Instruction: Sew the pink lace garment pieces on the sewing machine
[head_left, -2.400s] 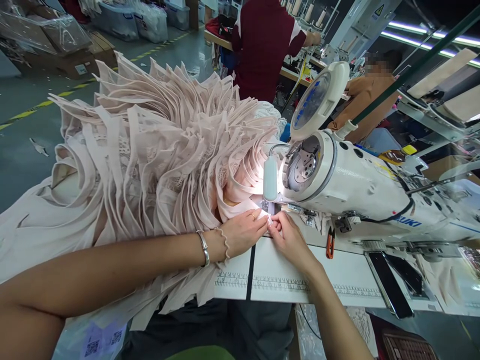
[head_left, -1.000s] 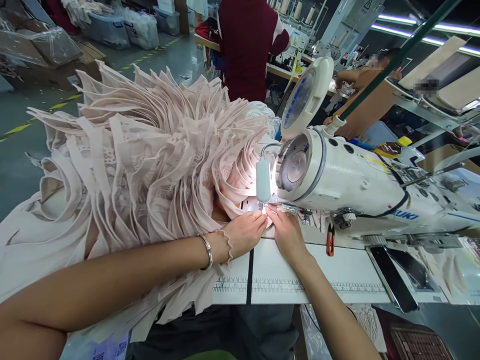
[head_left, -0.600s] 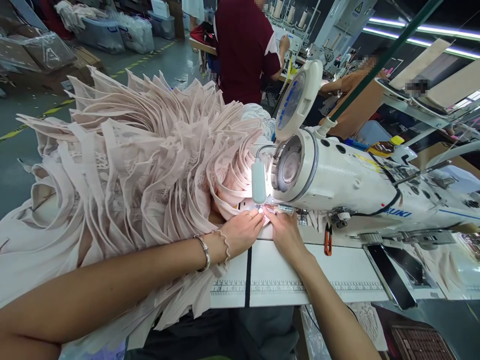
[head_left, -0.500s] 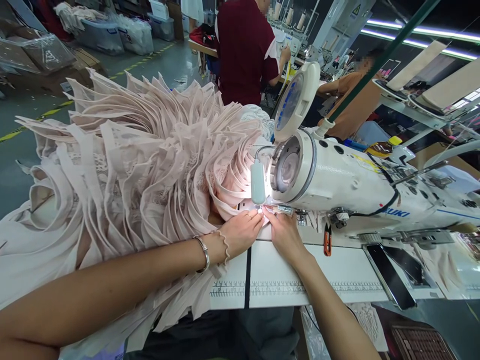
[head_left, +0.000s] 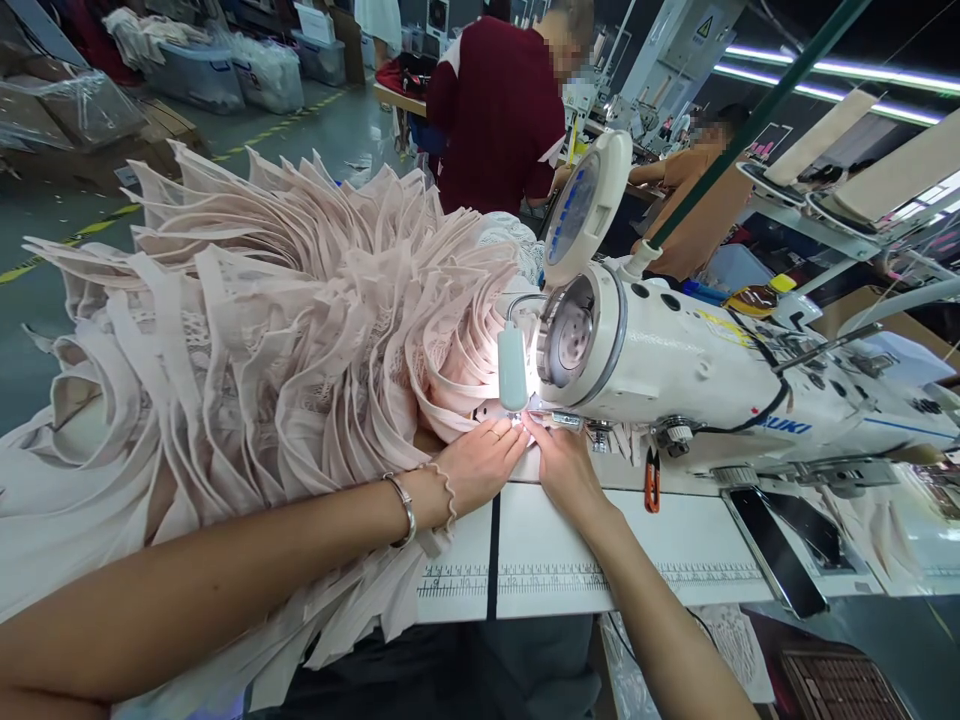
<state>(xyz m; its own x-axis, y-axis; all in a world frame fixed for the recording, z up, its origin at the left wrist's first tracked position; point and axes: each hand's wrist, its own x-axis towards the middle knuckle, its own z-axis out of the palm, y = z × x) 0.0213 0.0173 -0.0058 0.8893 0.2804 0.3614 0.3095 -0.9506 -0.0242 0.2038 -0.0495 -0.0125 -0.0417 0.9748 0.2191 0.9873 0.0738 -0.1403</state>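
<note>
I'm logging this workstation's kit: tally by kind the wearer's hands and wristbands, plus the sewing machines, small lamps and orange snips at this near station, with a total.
Hands: 2, left hand and right hand
Wristbands: 2, bangle and wavy band
Sewing machine: 1
Lamp: 1
Snips: 1
Total: 7

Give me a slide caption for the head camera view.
Left hand and right hand close together at a rounded white sewing machine, beside a big heap of ruffled pale pink fabric.
</note>
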